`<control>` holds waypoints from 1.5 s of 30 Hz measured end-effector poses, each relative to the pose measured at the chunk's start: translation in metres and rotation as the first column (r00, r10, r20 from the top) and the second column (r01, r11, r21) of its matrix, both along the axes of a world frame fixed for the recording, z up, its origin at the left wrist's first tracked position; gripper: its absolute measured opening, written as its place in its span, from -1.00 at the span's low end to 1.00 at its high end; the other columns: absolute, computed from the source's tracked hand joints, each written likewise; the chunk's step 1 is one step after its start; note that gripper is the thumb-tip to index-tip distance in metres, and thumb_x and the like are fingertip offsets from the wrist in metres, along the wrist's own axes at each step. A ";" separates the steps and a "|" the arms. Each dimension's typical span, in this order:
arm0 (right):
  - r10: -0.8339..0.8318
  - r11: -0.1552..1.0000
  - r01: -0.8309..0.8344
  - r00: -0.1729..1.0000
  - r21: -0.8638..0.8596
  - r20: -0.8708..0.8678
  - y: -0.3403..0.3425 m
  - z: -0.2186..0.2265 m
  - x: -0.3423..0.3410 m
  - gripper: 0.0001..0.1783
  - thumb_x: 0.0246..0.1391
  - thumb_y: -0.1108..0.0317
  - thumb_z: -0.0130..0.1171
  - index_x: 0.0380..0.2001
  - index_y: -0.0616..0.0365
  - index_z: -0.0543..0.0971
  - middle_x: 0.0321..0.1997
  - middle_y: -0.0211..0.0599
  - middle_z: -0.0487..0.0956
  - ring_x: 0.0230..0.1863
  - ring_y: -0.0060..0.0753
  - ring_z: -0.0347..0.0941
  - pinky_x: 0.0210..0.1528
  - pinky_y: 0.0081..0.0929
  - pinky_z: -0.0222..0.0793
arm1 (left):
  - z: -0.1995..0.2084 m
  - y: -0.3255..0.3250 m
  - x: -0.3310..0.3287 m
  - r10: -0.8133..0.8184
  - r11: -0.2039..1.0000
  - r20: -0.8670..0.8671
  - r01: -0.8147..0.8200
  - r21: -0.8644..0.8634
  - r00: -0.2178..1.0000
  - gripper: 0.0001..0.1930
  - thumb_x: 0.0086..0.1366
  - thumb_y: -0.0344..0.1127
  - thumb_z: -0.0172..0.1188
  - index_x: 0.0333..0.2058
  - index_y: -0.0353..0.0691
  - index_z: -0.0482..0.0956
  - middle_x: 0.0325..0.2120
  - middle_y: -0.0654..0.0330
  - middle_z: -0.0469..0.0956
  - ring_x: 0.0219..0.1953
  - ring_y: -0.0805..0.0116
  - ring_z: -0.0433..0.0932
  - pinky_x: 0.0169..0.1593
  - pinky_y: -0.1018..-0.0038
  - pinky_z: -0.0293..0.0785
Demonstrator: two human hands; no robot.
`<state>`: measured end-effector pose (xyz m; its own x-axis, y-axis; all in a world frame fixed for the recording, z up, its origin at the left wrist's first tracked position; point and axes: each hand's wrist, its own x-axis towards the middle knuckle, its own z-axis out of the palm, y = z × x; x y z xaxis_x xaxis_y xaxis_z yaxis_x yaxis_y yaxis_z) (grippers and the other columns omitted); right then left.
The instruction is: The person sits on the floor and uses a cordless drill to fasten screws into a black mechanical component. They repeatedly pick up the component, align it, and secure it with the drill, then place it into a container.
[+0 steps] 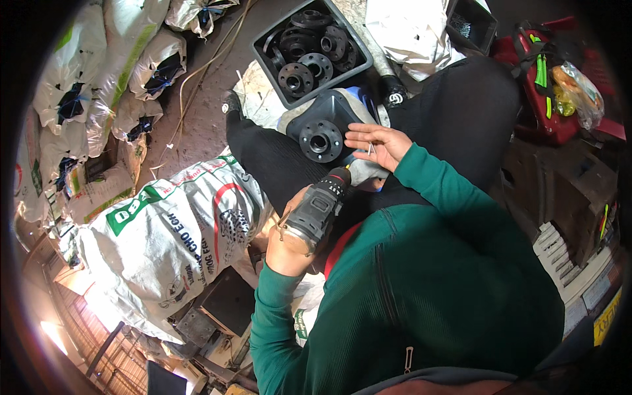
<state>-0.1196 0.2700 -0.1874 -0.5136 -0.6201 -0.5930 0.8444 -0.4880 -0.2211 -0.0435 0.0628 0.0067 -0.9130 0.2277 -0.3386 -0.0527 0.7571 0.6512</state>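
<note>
While the left hand [284, 245] grasps a grey-and-black cordless drill [315, 212] by its body, the right hand [387, 146] is unclenched, its fingers extended toward the left, with small silvery pieces [371, 149] at the palm, too small to identify. A black flanged hub [320, 141], round, with a ring of holes about a raised central collar, lies in a black square-sided tray [337, 109] between the person's thighs. It sits just left of the right hand's fingertips and ahead of the left hand, beyond the drill's chuck [334, 182], which points forward and to the right, near the hub's lower edge; neither hand appears to grip the hub. Directly beyond the tray stands a dark grey crate [332, 87] holding a heap of similar black hubs [315, 66]. A large white printed sack [164, 243] lies to the left of the drill, and a red plastic object [559, 125] stands well apart at the far right.
</note>
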 end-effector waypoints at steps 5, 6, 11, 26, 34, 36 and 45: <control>-0.077 0.958 0.081 0.997 -0.274 0.027 -0.008 0.002 0.001 -0.42 0.08 0.66 -0.21 0.24 0.31 0.19 0.29 -0.01 0.27 0.32 -0.10 0.20 0.29 -0.12 0.20 | 0.000 0.001 0.011 0.037 0.998 0.013 -0.038 0.042 0.999 -0.49 -0.03 -0.45 0.30 -0.02 -0.28 0.47 0.00 -0.02 0.47 0.03 0.05 0.48 0.09 0.27 0.39; -0.074 0.959 0.083 0.996 -0.272 0.040 -0.010 0.003 0.001 -0.42 0.09 0.66 -0.21 0.24 0.31 0.19 0.28 -0.01 0.27 0.32 -0.10 0.21 0.29 -0.12 0.20 | 0.002 0.000 0.012 0.026 0.999 0.031 -0.027 0.029 0.999 -0.49 -0.03 -0.45 0.31 -0.02 -0.28 0.47 0.00 -0.03 0.46 0.04 0.05 0.47 0.10 0.27 0.39; -0.059 0.952 0.076 0.996 -0.295 0.065 -0.018 0.008 0.005 -0.42 0.08 0.66 -0.15 0.23 0.32 0.21 0.27 0.00 0.29 0.32 -0.09 0.21 0.28 -0.11 0.24 | 0.001 -0.003 0.011 0.051 0.998 -0.026 -0.050 0.047 0.998 -0.49 0.02 -0.43 0.29 0.02 -0.26 0.45 -0.01 0.01 0.48 0.01 0.08 0.51 0.06 0.33 0.43; -0.052 0.923 0.086 0.994 -0.376 0.100 -0.025 0.019 0.005 -0.49 0.15 0.54 -0.19 0.20 0.35 0.22 0.21 0.11 0.34 0.21 -0.09 0.34 0.22 -0.21 0.35 | 0.012 -0.016 0.001 -0.059 0.998 -0.086 0.062 0.030 0.995 -0.49 0.01 -0.48 0.29 0.00 -0.32 0.44 -0.05 0.00 0.51 -0.01 0.11 0.52 0.06 0.33 0.41; 0.002 0.907 0.016 0.999 -0.420 0.043 -0.026 0.023 0.004 -0.48 0.22 0.50 -0.22 0.27 0.19 0.16 0.22 0.12 0.32 0.23 -0.09 0.33 0.16 -0.25 0.39 | 0.011 -0.020 0.000 0.097 0.992 0.014 -0.098 0.086 0.995 -0.49 0.01 -0.46 0.30 0.00 -0.36 0.42 -0.15 0.04 0.54 -0.12 0.17 0.55 0.00 0.37 0.43; 0.022 0.899 -0.010 1.000 -0.439 0.021 -0.026 0.025 0.003 -0.47 0.23 0.48 -0.23 0.28 0.18 0.14 0.23 0.11 0.33 0.23 -0.10 0.33 0.15 -0.26 0.40 | 0.010 -0.022 0.001 0.113 0.990 0.025 -0.114 0.083 0.993 -0.48 0.02 -0.45 0.30 0.00 -0.36 0.41 -0.15 0.04 0.54 -0.12 0.16 0.55 0.00 0.36 0.43; 0.044 0.886 -0.055 0.998 -0.460 -0.036 -0.027 0.022 0.003 -0.49 0.28 0.37 -0.23 0.29 0.18 0.13 0.25 0.07 0.31 0.23 -0.13 0.32 0.10 -0.29 0.42 | 0.006 -0.025 0.004 0.017 0.997 0.015 -0.018 0.072 1.000 -0.49 -0.01 -0.47 0.30 -0.01 -0.37 0.43 -0.12 0.02 0.53 -0.09 0.15 0.54 0.00 0.35 0.43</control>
